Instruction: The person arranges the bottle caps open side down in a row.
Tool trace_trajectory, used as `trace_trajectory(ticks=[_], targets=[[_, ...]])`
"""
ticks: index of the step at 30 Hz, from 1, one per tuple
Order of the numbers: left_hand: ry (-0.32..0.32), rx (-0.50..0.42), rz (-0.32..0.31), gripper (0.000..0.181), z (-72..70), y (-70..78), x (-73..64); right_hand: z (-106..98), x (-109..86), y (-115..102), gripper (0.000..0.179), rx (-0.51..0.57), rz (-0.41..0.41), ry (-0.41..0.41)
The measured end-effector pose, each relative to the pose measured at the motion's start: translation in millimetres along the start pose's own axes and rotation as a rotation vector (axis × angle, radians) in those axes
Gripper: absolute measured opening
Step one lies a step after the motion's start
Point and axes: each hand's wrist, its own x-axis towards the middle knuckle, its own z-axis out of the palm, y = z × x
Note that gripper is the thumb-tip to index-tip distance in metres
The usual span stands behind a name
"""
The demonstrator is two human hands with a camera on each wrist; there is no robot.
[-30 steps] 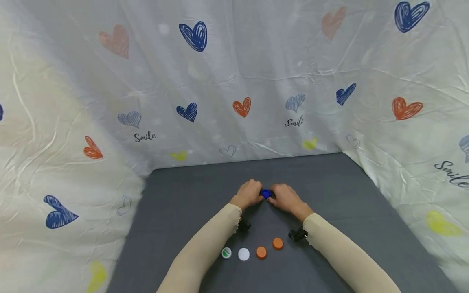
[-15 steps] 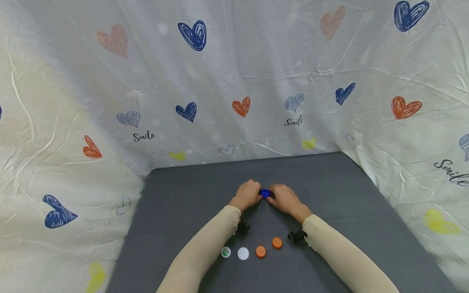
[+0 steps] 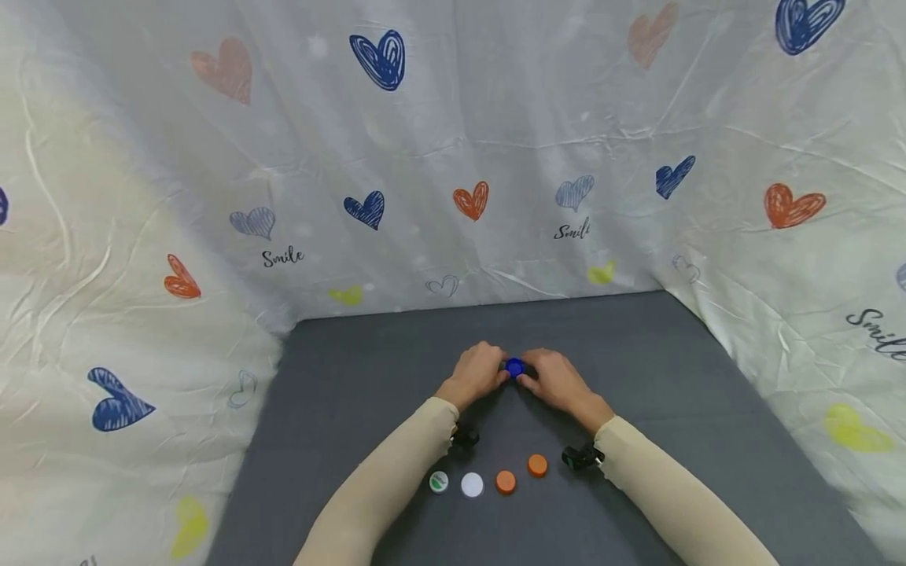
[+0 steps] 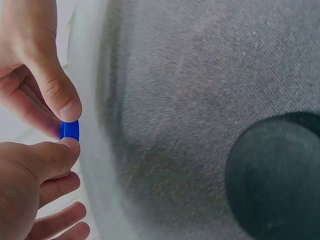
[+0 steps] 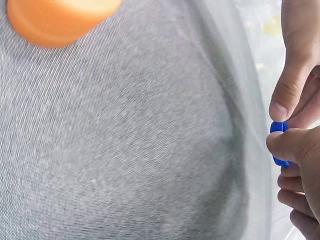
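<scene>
A blue bottle cap point(image 3: 514, 367) is held between both hands toward the far part of the grey table. My left hand point(image 3: 477, 372) pinches its left side, and my right hand point(image 3: 557, 380) pinches the opposite side. Close up in the left wrist view, thumbs press on the blue cap point(image 4: 69, 130) from two sides. From the right wrist camera, the same cap point(image 5: 278, 142) shows its edge between the fingers. Fingers hide part of its rim.
Nearer the body lie a white-and-green cap point(image 3: 439, 482), a white cap point(image 3: 472, 484) and two orange caps, one left point(image 3: 506, 482) and one right point(image 3: 537, 465). A white heart-printed cloth point(image 3: 418, 259) borders the table point(image 3: 375, 377). A dark rounded shape point(image 4: 275, 180) fills the left wrist view's lower right.
The head view has shifted slightly, so the scene sits a little higher. Both hands keep hold of the blue cap at about the same spot; the loose caps stay put.
</scene>
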Motion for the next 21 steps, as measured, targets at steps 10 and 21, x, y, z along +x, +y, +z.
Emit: trace_trajectory(ticks=[10, 21], targets=[[0.066, 0.006, 0.020, 0.030, -23.2, -0.1, -18.1, -13, 1.0, -13, 0.037, -0.018, -0.046, 0.045], [0.173, 0.022, 0.069, 0.032, -47.0, -7.0, -47.6, -31, -1.1, -39, 0.040, 0.017, -0.130, 0.125]])
